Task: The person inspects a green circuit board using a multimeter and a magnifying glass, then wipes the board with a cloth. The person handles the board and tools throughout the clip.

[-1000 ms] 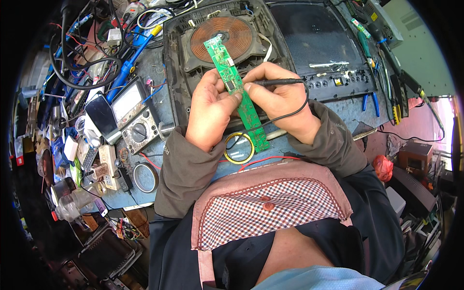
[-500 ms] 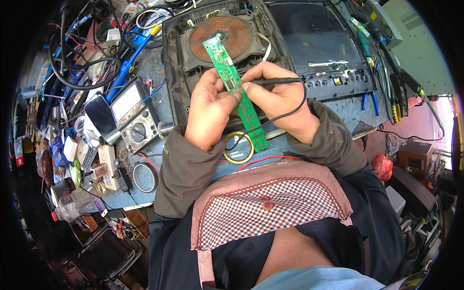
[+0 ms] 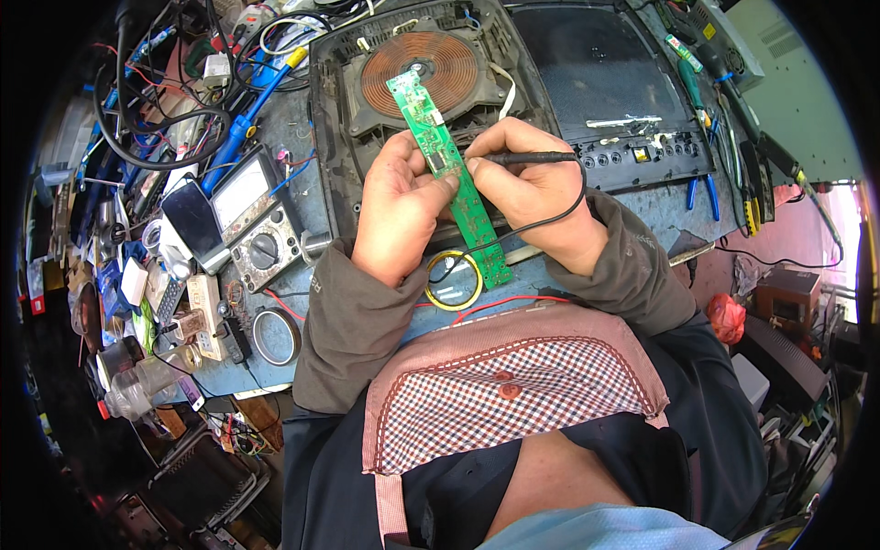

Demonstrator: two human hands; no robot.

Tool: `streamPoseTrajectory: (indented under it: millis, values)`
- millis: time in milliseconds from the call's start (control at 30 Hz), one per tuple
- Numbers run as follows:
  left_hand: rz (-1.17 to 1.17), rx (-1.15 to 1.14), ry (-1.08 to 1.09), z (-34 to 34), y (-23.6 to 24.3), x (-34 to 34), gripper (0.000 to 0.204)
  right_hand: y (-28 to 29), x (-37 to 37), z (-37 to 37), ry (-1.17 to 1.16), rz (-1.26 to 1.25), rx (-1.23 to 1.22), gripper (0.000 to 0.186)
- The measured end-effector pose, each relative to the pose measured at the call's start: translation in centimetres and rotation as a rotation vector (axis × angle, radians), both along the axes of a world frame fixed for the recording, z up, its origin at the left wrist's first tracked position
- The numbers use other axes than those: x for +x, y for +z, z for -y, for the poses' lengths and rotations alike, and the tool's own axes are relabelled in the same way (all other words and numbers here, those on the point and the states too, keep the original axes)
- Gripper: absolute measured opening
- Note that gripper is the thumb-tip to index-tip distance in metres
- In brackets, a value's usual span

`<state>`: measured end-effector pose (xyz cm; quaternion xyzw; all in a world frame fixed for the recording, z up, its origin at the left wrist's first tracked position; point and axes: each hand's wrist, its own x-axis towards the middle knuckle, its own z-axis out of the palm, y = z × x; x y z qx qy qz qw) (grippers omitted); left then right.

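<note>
A long green circuit board [image 3: 469,213] slants across the middle, pinched near its centre by my left hand [image 3: 396,206]. My right hand [image 3: 536,197] grips a black test probe [image 3: 532,158] whose black lead runs down over the board. The probe's tip is hidden by my fingers, close to the board's right edge. Behind the board lies an opened induction cooker base [image 3: 344,174] with a copper coil [image 3: 390,69]. Beneath the board's lower end rests a yellow ring of tape [image 3: 478,291].
An analog multimeter [image 3: 264,249] and a dark phone [image 3: 194,225] lie on the left, beside a blue screwdriver [image 3: 240,128] and jumbled cables. The cooker's black top panel [image 3: 587,82] lies at back right, with blue-handled pliers [image 3: 713,194] near it. Another tape roll [image 3: 275,335] sits front left.
My right hand and the probe have shifted slightly right, away from the board's edge. The board and my left hand have barely moved.
</note>
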<state>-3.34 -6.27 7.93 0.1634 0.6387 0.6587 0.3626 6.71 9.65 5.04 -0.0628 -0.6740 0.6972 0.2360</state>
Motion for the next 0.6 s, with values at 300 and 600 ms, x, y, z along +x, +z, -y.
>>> streamPoseTrajectory:
  millis: [300, 600]
  values:
    - [0.033, 0.008, 0.02, -0.24, 0.2, 0.1, 0.051, 0.18, 0.23, -0.04, 0.013, 0.017, 0.012, 0.011]
    - [0.043, 0.026, 0.032, -0.33, 0.14, 0.1, 0.049, 0.09, -0.01, 0.14, -0.013, -0.008, 0.031, 0.011]
